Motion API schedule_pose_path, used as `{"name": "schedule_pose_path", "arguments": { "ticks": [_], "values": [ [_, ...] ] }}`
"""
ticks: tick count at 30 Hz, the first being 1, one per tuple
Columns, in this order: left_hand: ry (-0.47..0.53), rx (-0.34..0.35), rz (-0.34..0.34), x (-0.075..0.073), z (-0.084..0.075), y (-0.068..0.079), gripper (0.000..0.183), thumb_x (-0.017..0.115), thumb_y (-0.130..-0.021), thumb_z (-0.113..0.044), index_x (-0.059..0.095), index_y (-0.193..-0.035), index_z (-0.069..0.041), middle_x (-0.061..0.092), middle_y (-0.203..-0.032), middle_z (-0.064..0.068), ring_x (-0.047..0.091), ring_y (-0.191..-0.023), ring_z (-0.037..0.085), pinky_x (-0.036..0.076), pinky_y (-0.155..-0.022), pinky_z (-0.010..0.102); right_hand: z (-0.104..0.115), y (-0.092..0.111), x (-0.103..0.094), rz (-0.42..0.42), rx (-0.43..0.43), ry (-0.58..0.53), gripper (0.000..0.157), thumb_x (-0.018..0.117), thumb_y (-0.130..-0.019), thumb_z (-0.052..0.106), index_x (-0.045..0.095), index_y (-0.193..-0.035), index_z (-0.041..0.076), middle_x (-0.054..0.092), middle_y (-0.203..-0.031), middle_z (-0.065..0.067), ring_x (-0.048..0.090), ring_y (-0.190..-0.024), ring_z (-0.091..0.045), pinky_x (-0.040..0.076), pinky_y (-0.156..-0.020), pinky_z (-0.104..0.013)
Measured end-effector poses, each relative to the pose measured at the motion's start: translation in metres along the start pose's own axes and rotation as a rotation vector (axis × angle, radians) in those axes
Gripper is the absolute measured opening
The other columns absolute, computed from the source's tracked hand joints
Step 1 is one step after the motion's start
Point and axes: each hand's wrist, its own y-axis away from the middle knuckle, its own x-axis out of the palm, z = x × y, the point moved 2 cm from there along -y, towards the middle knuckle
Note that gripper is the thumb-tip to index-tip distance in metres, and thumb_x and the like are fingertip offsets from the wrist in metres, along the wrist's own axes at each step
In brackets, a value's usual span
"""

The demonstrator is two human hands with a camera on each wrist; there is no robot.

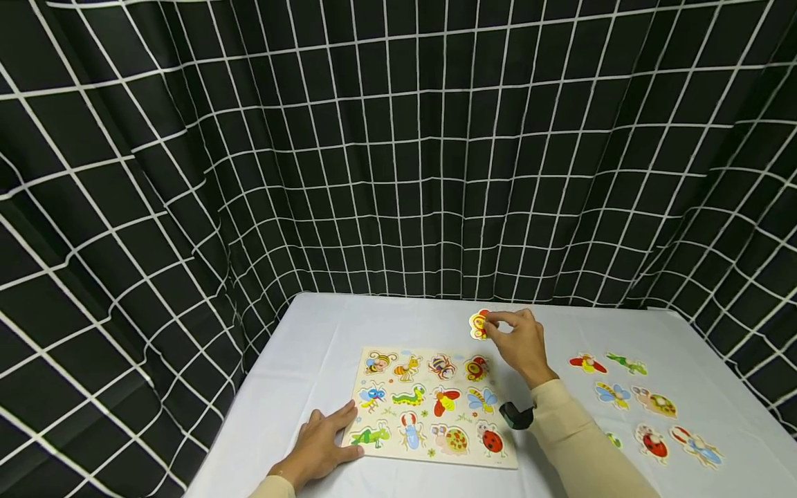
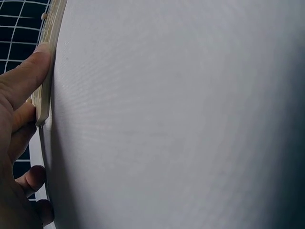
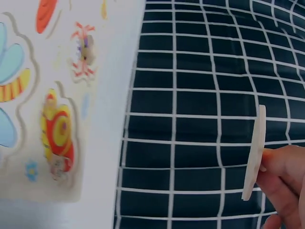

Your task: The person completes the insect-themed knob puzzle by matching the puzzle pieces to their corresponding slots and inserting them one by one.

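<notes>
While our left hand [image 1: 320, 443] is pressing flat on the board [image 1: 429, 404], our right hand [image 1: 519, 342] is pinching a piece [image 1: 478, 324], needing alignment next.

A black curtain [image 1: 398, 138] with a white grid hangs behind a white-covered table [image 1: 292, 387].

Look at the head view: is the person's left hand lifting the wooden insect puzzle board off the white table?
No, the left hand lies flat, fingers against the edge of the wooden insect puzzle board, which rests on the white table.
</notes>
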Motion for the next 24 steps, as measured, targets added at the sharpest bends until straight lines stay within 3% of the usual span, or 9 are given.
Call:
{"name": "schedule_pose_path", "arguments": {
  "ticks": [7, 24],
  "values": [
    [-0.002, 0.008, -0.001, -0.004, -0.003, -0.002, 0.081, 0.079, -0.071, -0.048, 0.054, -0.138, -0.01, 0.04, -0.15, -0.003, 0.033, -0.082, 0.014, 0.032, -0.075, 0.034, -0.01, 0.008, 0.01, 0.045, 0.005, 0.009, 0.012, 0.078, -0.079, 0.011, 0.079, -0.091, 0.01, 0.057, -0.08, -0.009, 0.048, -0.072, -0.024, 0.036, -0.059, -0.038],
    [-0.002, -0.013, 0.002, 0.001, -0.001, -0.001, 0.08, 0.081, -0.07, -0.046, 0.056, -0.137, -0.01, 0.041, -0.149, -0.003, 0.032, -0.08, 0.013, 0.032, -0.072, 0.032, -0.042, 0.032, 0.024, 0.183, 0.09, 0.042, 0.009, 0.077, -0.081, 0.015, 0.079, -0.09, 0.014, 0.061, -0.087, -0.005, 0.049, -0.077, -0.022, 0.038, -0.066, -0.038]
  ]
}}
